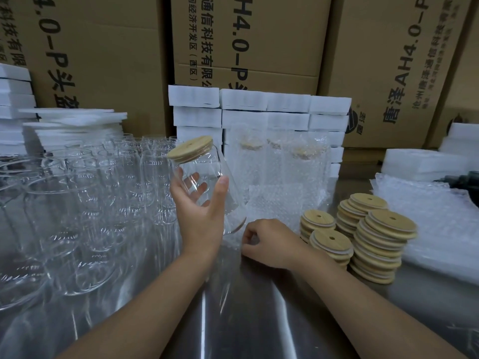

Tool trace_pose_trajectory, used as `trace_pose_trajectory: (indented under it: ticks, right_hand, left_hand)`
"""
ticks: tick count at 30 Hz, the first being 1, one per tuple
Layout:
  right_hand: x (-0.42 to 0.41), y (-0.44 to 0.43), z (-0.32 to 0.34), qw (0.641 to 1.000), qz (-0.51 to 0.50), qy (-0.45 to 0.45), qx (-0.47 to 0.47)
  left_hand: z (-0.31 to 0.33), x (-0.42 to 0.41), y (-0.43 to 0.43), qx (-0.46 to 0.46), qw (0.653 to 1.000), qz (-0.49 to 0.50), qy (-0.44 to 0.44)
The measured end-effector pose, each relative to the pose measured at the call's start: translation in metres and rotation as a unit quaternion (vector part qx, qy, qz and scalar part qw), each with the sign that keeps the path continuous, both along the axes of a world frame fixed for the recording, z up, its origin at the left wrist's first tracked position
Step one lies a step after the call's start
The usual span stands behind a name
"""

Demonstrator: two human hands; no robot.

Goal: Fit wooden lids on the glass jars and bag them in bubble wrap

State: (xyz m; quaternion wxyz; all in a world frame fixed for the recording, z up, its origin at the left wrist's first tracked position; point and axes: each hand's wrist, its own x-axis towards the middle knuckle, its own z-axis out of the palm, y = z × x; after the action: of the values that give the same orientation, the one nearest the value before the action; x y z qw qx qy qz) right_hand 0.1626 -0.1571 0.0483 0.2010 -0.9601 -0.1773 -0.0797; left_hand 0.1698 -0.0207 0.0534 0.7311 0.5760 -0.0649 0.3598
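Observation:
My left hand (pixel 201 216) grips a clear glass jar (pixel 212 172), tilted to the left above the table, with a round wooden lid (pixel 190 149) seated on its mouth. My right hand (pixel 269 242) rests low on the table, its fingers pinching the edge of a bubble wrap bag (pixel 274 203) that lies flat just below the jar's base. Several stacks of wooden lids (pixel 378 237) stand to the right of that hand. Three jars wrapped in bubble wrap (pixel 280 161) stand upright behind.
Many open glass jars (pixel 85 193) crowd the table's left half. White foam blocks (pixel 259 107) are piled at the back, in front of big cardboard boxes (pixel 259 40). Loose bubble wrap sheets (pixel 435 229) lie at the right. The steel table (pixel 259 307) shows near me.

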Motion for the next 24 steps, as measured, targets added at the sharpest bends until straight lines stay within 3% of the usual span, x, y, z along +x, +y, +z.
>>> trace_pose_trajectory:
  ticks: [3,8,13,19,24]
  right_hand:
    - [0.000,-0.001,0.003,0.991,-0.041,0.057,0.113]
    - [0.002,-0.003,0.007,0.973,-0.091,0.071,0.200]
    - [0.004,-0.001,0.012,0.912,-0.139,0.133,0.363]
    - [0.002,-0.001,0.013,0.937,-0.129,0.116,0.302]
    - [0.002,0.001,0.018,0.894,-0.140,0.149,0.398]
  left_hand:
    - [0.000,0.000,0.000,-0.002,1.000,-0.002,0.001]
    - [0.001,-0.002,0.000,-0.012,1.000,-0.006,0.002]
    - [0.002,-0.005,-0.001,-0.004,1.000,-0.010,0.002]
    - [0.002,-0.009,-0.003,0.022,1.000,-0.015,0.009]
    - [0.005,-0.014,-0.004,0.036,0.999,-0.020,0.014]
